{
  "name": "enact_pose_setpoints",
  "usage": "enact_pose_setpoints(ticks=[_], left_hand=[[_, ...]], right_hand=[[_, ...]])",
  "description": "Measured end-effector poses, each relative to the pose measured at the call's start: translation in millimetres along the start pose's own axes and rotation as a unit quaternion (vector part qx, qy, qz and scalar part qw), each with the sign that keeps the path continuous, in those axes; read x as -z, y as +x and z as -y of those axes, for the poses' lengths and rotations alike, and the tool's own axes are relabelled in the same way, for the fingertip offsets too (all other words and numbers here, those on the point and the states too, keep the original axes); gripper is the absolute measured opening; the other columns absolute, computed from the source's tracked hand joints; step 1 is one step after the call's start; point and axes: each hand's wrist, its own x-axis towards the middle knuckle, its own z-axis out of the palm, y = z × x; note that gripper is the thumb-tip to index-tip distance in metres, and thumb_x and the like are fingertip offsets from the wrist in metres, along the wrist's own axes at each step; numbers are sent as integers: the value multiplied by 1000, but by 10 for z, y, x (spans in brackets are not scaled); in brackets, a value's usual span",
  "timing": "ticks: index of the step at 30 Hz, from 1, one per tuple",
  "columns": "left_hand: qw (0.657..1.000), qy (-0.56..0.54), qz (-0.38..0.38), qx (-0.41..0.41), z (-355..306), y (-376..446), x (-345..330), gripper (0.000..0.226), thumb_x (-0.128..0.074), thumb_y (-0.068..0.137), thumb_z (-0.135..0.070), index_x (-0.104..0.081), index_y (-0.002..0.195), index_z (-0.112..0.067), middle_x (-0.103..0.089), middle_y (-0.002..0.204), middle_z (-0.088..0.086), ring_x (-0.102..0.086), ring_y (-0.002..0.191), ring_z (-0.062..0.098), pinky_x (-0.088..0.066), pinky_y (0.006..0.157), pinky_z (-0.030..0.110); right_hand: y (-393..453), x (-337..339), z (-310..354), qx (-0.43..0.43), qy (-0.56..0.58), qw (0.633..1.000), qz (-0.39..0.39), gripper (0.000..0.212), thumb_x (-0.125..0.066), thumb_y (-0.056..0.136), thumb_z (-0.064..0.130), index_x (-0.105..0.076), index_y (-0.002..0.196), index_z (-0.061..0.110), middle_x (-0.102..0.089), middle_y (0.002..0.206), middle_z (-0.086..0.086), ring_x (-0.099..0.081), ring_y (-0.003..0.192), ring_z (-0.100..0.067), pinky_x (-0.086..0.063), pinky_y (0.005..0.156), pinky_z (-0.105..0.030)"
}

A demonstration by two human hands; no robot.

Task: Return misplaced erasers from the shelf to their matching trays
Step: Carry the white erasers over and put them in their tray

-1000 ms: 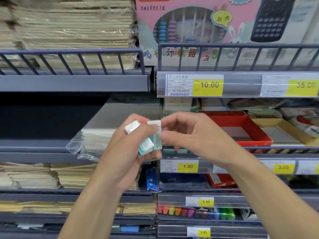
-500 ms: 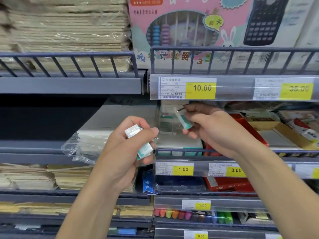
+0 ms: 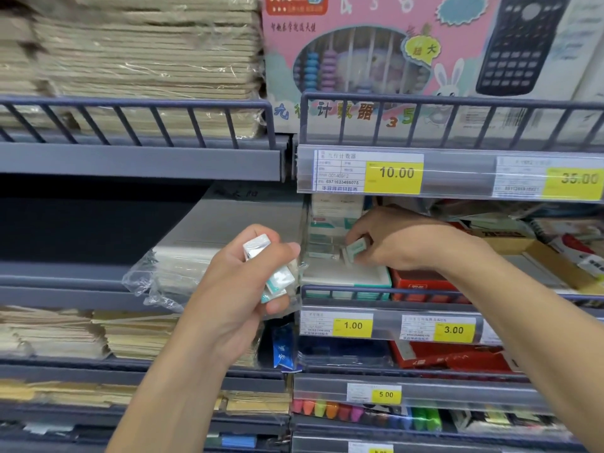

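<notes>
The left hand (image 3: 238,289) is up in front of the shelves, and its fingers are curled round a small bunch of erasers (image 3: 274,273). They are white with teal ends and sit in shiny clear wrap. One eraser pokes up above the first finger, and the others stick out lower down by the thumb.

The right hand (image 3: 395,240) has gone into the middle shelf on the right side. Its fingertips pinch one more teal and white eraser (image 3: 354,251) – it is tilted, with one end pointing down. This eraser is just above a white tray with a teal edge (image 3: 346,277), and I cannot tell if it touches the tray. Behind it stand more white and teal boxes (image 3: 330,223), a bit blurry.

Next to the white tray, on its right, is a red tray (image 3: 421,279). A yellow price tag that says 1.00 (image 3: 353,325) hangs below the white tray, and one that says 3.00 (image 3: 453,329) hangs below the red tray.

On the shelf above sits a pink box with a bead counter (image 3: 353,60) and a bunny on it. A tag that says 10.00 (image 3: 396,173) is under it. To the left are big stacks of tan paper books (image 3: 140,50) in clear wrap.

Behind the left hand lies a white pack in a crinkly clear bag (image 3: 163,273). Low down on the right is a row of bright markers (image 3: 330,410) – pink, orange, yellow and green.
</notes>
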Motion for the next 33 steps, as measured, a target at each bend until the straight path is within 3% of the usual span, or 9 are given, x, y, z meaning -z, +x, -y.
enact_pose_setpoints(ticks=[4, 7, 10, 13, 16, 24, 29, 31, 33], left_hand=[[1000, -11, 2, 1, -11, 0, 10, 35, -73, 89, -8, -57, 65, -26, -52, 65, -2, -49, 56, 10, -30, 35, 22], [1000, -5, 8, 7, -11, 1, 26, 33, -74, 90, -9, -57, 66, -26, -51, 65, -3, -49, 56, 10, -31, 36, 21], [1000, -2, 13, 10, -9, 8, 41, 32, -75, 89, -11, -57, 67, -26, -51, 66, -3, -47, 57, 9, -31, 37, 21], [1000, -3, 18, 7, -5, 22, 48, 31, -77, 88, -13, -57, 68, -26, -50, 66, -3, -48, 57, 9, -31, 36, 21], [1000, -5, 18, 5, 3, 29, 48, 31, -77, 87, -13, -57, 68, -26, -50, 66, -4, -47, 57, 9, -31, 37, 21], [1000, -7, 21, 11, 2, 24, 35, 28, -81, 78, -18, -57, 67, -25, -52, 66, -4, -48, 57, 9, -31, 37, 21], [1000, 1, 18, 5, 5, 6, 17, 30, -86, 74, -23, -57, 67, -25, -53, 68, -1, -48, 56, 9, -31, 37, 22], [1000, 6, 13, -1, 12, -4, 8, 32, -89, 73, -28, -57, 68, -24, -52, 69, 0, -47, 55, 10, -32, 37, 22], [1000, 1, 15, -8, 18, -15, -18, 30, -85, 72, -33, -57, 70, -23, -52, 69, 2, -46, 53, 11, -32, 37, 21]], right_hand=[[18, -7, 23, 3, -52, 999, 9, 25, -62, 93, 24, -67, 117, 20, -64, 116, -1, -58, 93, -21, -41, 71, -24], [47, -33, -20, 21, -85, 996, 2, 30, -58, 97, 27, -66, 125, 21, -59, 126, -5, -55, 112, -25, -42, 85, -27], [84, -70, -70, 43, -88, 995, -17, 21, -56, 97, 27, -72, 111, 25, -56, 119, -3, -49, 112, -25, -42, 97, -34], [108, -100, -106, 55, -62, 996, -36, 19, -57, 98, 26, -73, 107, 27, -57, 110, 2, -50, 108, -23, -44, 96, -36], [128, -124, -146, 53, -48, 996, -56, 16, -63, 96, 30, -72, 109, 29, -60, 115, 5, -52, 111, -21, -45, 97, -35], [203, -177, -137, 24, -12, 999, -48, 12, -76, 85, 26, -74, 98, 26, -63, 101, 8, -55, 93, -14, -40, 77, -24], [70, -92, -17, 33, -33, 998, -39, 21, -68, 90, 37, -75, 105, 24, -69, 106, 4, -62, 100, -19, -51, 87, -30], [-132, -115, 110, 61, 78, 990, -101, 23, -66, 90, 48, -72, 106, 33, -69, 100, 15, -63, 92, -8, -51, 83, -24], [-365, -180, 295, 121, 275, 947, -117, 19, -68, 88, 50, -72, 101, 36, -72, 90, 17, -65, 79, 1, -49, 70, -14]])
